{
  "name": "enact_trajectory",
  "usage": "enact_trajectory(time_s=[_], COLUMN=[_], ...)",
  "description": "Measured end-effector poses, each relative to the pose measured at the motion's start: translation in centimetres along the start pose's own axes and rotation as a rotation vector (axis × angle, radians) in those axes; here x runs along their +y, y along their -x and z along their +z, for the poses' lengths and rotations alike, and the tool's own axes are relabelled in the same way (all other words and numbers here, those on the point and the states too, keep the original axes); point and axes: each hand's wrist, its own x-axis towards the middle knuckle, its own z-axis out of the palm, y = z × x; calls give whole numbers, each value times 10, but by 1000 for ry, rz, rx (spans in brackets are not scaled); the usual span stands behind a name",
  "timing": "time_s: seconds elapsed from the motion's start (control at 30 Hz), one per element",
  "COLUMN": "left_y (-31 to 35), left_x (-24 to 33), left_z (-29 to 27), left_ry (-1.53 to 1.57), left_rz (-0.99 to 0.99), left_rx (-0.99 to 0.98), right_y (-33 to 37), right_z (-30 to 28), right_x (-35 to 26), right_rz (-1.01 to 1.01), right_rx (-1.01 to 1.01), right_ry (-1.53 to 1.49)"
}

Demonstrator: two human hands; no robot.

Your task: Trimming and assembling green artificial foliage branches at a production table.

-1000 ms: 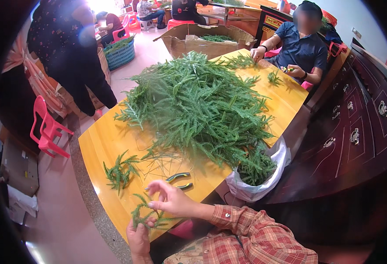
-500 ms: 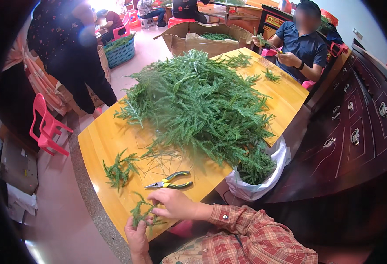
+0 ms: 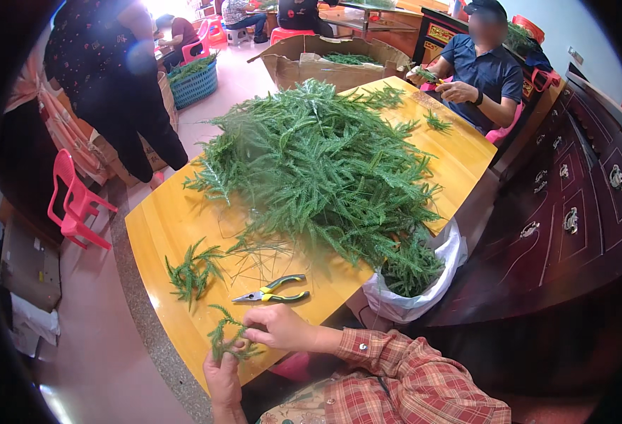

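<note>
Near the table's front edge, my left hand [image 3: 222,374] grips a small ring of green artificial pine sprigs [image 3: 224,331] from below. My right hand [image 3: 277,326], closed in a pinch, is on the same ring's right side; what exactly lies between those fingertips is hard to make out. Just beyond my right hand lie pliers [image 3: 272,289] with yellow and black handles, jaws pointing left. A second curled sprig ring [image 3: 192,273] rests to the left of them. Thin loose wires [image 3: 258,256] are scattered behind the pliers.
A big heap of pine sprigs [image 3: 318,162] covers the middle of the yellow table [image 3: 157,212]. At its right edge hangs a white sack [image 3: 410,305] with more greenery. Across the table a person [image 3: 484,71] handles a sprig. A pink chair [image 3: 74,201] stands left; dark drawers [image 3: 572,191] line the right.
My hands stay at the ring with small finger shifts, and its sprigs spread slightly upward. The person across has drawn their hands closer together around a sprig and a yellow-handled tool.
</note>
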Motion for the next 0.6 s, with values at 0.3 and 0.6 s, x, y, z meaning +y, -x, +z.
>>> enact_trajectory(time_s=[0.3,0.6], left_y=[1,-1], left_x=[-7,-7], left_z=[-10,-10], left_ry=[55,65], left_rz=[163,158], left_rx=[91,97], right_y=[4,5], right_z=[5,21], right_x=[-1,11], right_rz=[157,229], right_rx=[-316,-198], right_ry=[-257,-688])
